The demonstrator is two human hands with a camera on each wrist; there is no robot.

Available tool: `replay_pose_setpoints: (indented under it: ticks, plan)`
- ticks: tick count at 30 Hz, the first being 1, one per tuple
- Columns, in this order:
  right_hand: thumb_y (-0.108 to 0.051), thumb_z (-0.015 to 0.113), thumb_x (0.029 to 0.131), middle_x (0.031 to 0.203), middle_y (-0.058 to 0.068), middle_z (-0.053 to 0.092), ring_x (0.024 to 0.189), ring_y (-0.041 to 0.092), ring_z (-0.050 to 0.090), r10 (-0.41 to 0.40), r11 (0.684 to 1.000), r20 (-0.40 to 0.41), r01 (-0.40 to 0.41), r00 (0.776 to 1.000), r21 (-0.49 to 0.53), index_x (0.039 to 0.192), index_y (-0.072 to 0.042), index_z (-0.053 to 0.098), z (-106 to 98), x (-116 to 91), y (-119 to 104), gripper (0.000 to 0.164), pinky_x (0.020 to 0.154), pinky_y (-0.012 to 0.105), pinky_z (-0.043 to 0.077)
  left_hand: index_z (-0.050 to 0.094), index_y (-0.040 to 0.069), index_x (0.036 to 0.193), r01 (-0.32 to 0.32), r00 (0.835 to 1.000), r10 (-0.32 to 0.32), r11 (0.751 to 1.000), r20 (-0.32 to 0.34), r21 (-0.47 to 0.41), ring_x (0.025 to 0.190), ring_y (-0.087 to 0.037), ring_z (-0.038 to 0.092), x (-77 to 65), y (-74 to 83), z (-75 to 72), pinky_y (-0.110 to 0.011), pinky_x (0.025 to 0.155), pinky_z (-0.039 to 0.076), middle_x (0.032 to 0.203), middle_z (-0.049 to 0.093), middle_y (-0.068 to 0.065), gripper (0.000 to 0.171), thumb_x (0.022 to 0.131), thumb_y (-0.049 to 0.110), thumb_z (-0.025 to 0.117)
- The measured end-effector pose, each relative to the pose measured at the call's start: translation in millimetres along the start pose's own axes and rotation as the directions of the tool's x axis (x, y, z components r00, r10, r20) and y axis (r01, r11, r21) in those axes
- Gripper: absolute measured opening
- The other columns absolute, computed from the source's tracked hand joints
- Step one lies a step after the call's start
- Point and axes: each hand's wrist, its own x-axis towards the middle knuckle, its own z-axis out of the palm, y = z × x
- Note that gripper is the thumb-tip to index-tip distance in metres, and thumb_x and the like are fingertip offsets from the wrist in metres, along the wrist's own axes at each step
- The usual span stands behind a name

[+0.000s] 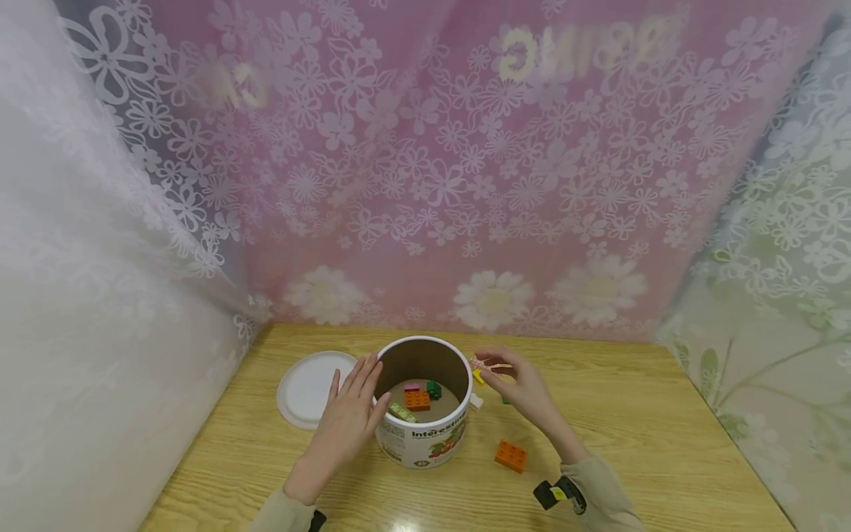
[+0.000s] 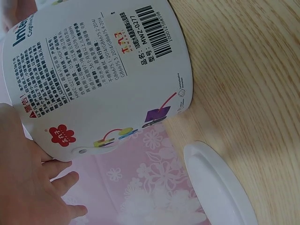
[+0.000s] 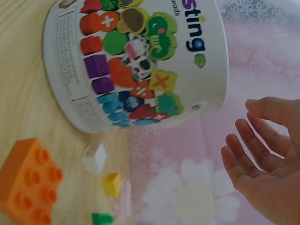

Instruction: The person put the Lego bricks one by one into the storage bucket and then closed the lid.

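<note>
A white printed bucket (image 1: 425,440) stands upright on the table. Inside it lie an orange brick (image 1: 417,400), a dark green brick (image 1: 434,390), a small pink brick (image 1: 412,387) and a light green long piece (image 1: 402,413). My left hand (image 1: 349,406) rests against the bucket's left rim, its fingers extended. To the right of the rim hovers my right hand (image 1: 521,384); its fingers are loosely bent with nothing between them in the right wrist view (image 3: 262,154). Below that hand lie a pink brick (image 3: 123,199), a yellow brick (image 3: 112,184), a white brick (image 3: 94,158) and a green brick (image 3: 101,219).
A larger orange brick (image 1: 511,457) lies on the wooden table (image 1: 665,443), right of the bucket and nearer me. The white round lid (image 1: 312,388) lies left of the bucket. Floral curtains (image 1: 432,185) enclose the table's back and sides.
</note>
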Motion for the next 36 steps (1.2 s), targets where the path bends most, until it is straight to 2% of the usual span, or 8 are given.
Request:
replay_pose_setpoints:
  ticks: [4,9,13,17,21,24,29,36]
  plan:
    - [-0.006,0.068,0.097,0.126,0.016,0.067,0.111,0.041,0.062,0.019,1.0,0.012,-0.019,1.0,0.015,0.128,-0.001,0.066,-4,-14,14,0.032,0.094,0.055,0.053,0.041,0.003,0.155,-0.005,1.0,0.005,1.0,-0.011,-0.004,0.151,-0.033,0.03,0.1,0.0,-0.6,-0.065,0.119,0.017,0.164,0.033,-0.011,0.06,0.107,0.038,0.049]
    - [-0.006,0.069,0.096,0.123,0.018,0.068,0.107,0.035,0.064,0.062,0.998,0.004,-0.063,0.998,0.024,0.128,0.001,0.066,-3,-36,23,0.033,0.093,0.053,0.055,0.042,0.003,0.154,-0.003,1.0,0.003,1.0,-0.019,-0.016,0.151,-0.033,0.03,-0.4,0.2,-0.7,-0.065,0.119,0.017,0.163,0.034,-0.012,0.059,0.106,0.036,0.052]
    - [-0.005,0.071,0.094,0.123,0.016,0.068,0.108,0.033,0.064,0.124,0.992,0.01,-0.124,0.992,0.016,0.128,-0.001,0.066,0,-53,41,0.035,0.092,0.049,0.056,0.041,0.003,0.154,-0.004,1.0,0.004,1.0,-0.018,-0.016,0.151,-0.032,0.029,-0.4,0.3,-0.2,-0.065,0.119,0.016,0.163,0.034,-0.011,0.059,0.107,0.038,0.05]
    - [-0.008,0.072,0.094,0.125,0.018,0.067,0.11,0.037,0.063,0.201,0.979,0.065,-0.203,0.977,0.022,0.13,0.0,0.065,0,-66,54,0.038,0.092,0.044,0.056,0.041,0.003,0.154,-0.004,1.0,0.004,1.0,-0.015,-0.018,0.151,-0.032,0.029,-0.2,0.4,0.4,-0.065,0.12,0.015,0.163,0.033,-0.011,0.06,0.107,0.038,0.049]
    - [-0.009,0.072,0.094,0.126,0.023,0.065,0.11,0.04,0.064,0.242,0.969,0.125,-0.247,0.962,0.023,0.13,0.004,0.064,0,-77,60,0.039,0.09,0.037,0.057,0.042,0.003,0.154,-0.006,1.0,0.006,1.0,-0.019,-0.017,0.151,-0.032,0.029,-0.3,0.1,1.0,-0.065,0.119,0.016,0.163,0.033,-0.011,0.06,0.107,0.039,0.049]
    - [-0.012,0.072,0.095,0.125,0.025,0.065,0.109,0.042,0.064,0.25,0.967,0.164,-0.254,0.954,0.002,0.129,0.006,0.063,-1,-83,62,0.039,0.087,0.038,0.058,0.041,0.003,0.155,-0.008,1.0,0.008,1.0,-0.018,-0.012,0.151,-0.032,0.029,-0.1,-0.3,1.6,-0.065,0.119,0.016,0.164,0.033,-0.011,0.061,0.108,0.042,0.046]
    - [-0.02,0.075,0.093,0.123,0.019,0.068,0.107,0.037,0.067,0.275,0.961,0.2,-0.268,0.941,-0.063,0.127,0.002,0.065,-2,-92,63,0.041,0.088,0.044,0.057,0.041,0.004,0.155,-0.005,1.0,0.005,1.0,-0.011,-0.007,0.152,-0.031,0.027,0.2,-1.0,2.4,-0.064,0.12,0.015,0.164,0.032,-0.01,0.062,0.108,0.045,0.042]
    - [-0.02,0.082,0.087,0.123,0.014,0.069,0.107,0.029,0.066,0.306,0.952,0.254,-0.294,0.917,-0.088,0.127,-0.001,0.065,-3,-99,64,0.048,0.091,0.035,0.056,0.04,0.004,0.155,0.0,1.0,-0.001,1.0,-0.005,-0.014,0.153,-0.029,0.026,-0.3,-0.8,1.8,-0.064,0.12,0.015,0.164,0.031,-0.01,0.061,0.107,0.04,0.049]
